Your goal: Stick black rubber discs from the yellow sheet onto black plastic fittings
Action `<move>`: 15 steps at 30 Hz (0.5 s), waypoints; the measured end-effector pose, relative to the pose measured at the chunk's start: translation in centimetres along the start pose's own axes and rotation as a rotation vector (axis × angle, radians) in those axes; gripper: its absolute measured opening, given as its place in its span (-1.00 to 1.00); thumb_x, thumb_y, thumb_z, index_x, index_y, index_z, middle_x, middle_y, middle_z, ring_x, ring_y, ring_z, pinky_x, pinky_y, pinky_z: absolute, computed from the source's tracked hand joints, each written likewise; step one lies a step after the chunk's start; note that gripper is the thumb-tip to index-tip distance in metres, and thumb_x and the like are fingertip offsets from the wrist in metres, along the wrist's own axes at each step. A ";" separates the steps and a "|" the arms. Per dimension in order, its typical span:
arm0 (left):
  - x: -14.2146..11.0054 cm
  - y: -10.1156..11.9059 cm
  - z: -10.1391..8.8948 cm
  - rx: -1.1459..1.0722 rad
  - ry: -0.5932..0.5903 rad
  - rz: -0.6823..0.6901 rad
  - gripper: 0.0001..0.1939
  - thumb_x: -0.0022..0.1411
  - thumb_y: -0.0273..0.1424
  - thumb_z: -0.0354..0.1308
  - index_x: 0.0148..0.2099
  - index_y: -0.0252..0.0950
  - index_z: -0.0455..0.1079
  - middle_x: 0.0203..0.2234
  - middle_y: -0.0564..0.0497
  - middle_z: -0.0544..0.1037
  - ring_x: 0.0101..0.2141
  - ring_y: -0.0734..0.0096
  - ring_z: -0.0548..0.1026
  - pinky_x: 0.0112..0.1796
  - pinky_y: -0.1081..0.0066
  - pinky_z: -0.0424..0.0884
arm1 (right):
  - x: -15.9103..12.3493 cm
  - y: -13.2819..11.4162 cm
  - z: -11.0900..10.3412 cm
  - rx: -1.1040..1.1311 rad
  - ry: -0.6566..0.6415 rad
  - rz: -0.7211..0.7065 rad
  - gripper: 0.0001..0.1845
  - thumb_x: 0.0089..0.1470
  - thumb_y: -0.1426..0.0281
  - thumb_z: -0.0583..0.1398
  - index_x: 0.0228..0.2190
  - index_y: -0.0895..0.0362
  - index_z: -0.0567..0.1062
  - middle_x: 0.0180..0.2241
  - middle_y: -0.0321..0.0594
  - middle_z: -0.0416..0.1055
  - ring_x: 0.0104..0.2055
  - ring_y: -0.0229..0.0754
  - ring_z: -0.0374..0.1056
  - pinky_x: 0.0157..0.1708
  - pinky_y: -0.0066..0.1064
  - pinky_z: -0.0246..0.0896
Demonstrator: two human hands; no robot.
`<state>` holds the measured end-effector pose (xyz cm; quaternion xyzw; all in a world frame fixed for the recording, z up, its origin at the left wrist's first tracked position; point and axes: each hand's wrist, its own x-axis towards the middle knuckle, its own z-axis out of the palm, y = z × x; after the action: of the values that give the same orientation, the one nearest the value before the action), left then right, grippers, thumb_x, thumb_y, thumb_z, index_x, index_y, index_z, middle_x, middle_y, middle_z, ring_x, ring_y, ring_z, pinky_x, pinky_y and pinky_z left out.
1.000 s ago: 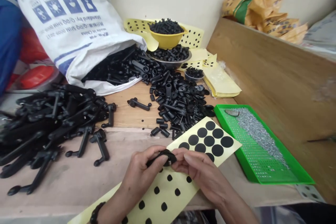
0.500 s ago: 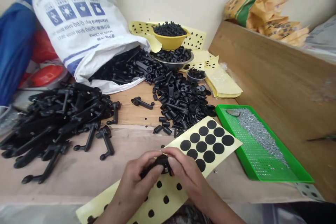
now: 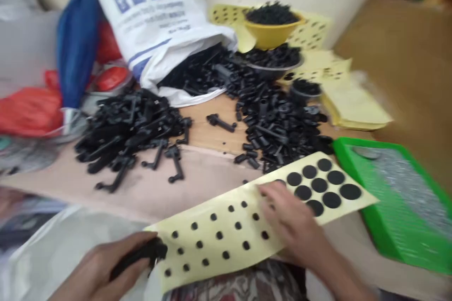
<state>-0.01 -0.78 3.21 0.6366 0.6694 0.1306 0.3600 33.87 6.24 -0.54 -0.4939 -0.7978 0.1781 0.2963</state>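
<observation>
My left hand is closed round a black plastic crank-shaped part, low at the front left edge of the table. My right hand rests on a yellow backing sheet, fingertips near the row of large black round stickers. Its fingers look loosely curled; motion blur hides whether they hold anything. Small black dots cover the sheet's left part.
A pile of black crank handles lies at the left. A white sack spills black parts across the middle. A yellow bowl of parts stands behind. A green tray with metal bits sits at the right. A clear plastic bag hangs at front left.
The hands have parted: my left hand carried the black part down and left, my right hand went onto the sticker sheet. The view swung left and is blurred.
</observation>
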 end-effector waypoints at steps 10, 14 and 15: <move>2.9 8.4 5.7 0.277 0.092 0.457 -0.74 0.28 -0.43 -0.02 -0.03 -0.37 0.36 -0.11 -0.16 0.49 -0.11 0.23 0.43 -0.11 0.30 0.39 | -1.4 7.2 -0.3 -0.675 -0.051 -0.127 -0.71 0.12 0.30 -0.08 -0.36 0.16 0.37 -0.37 0.12 0.37 -0.37 0.17 0.34 -0.41 -0.10 0.21; 5.4 10.9 10.1 0.458 0.012 0.710 -0.81 0.31 -0.40 -0.01 -0.08 -0.36 0.32 -0.10 -0.14 0.41 -0.10 0.16 0.36 -0.16 0.21 0.34 | -1.4 7.2 0.2 -0.650 0.013 -0.160 -0.80 0.12 0.30 0.00 -0.33 0.13 0.35 -0.38 0.01 0.39 -0.37 0.09 0.34 -0.39 -0.17 0.24; 5.8 11.1 10.5 0.497 0.018 0.725 -0.82 0.32 -0.41 -0.02 -0.09 -0.36 0.31 -0.10 -0.14 0.39 -0.10 0.15 0.36 -0.17 0.20 0.33 | -1.4 6.8 0.3 -0.646 0.030 -0.153 -0.83 0.12 0.33 0.01 -0.33 0.13 0.35 -0.37 0.00 0.39 -0.38 0.08 0.33 -0.37 -0.17 0.24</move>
<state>15.63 3.46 0.97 0.8964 0.4169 0.0890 0.1211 38.76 8.05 -5.06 -0.5036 -0.8434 -0.1140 0.1488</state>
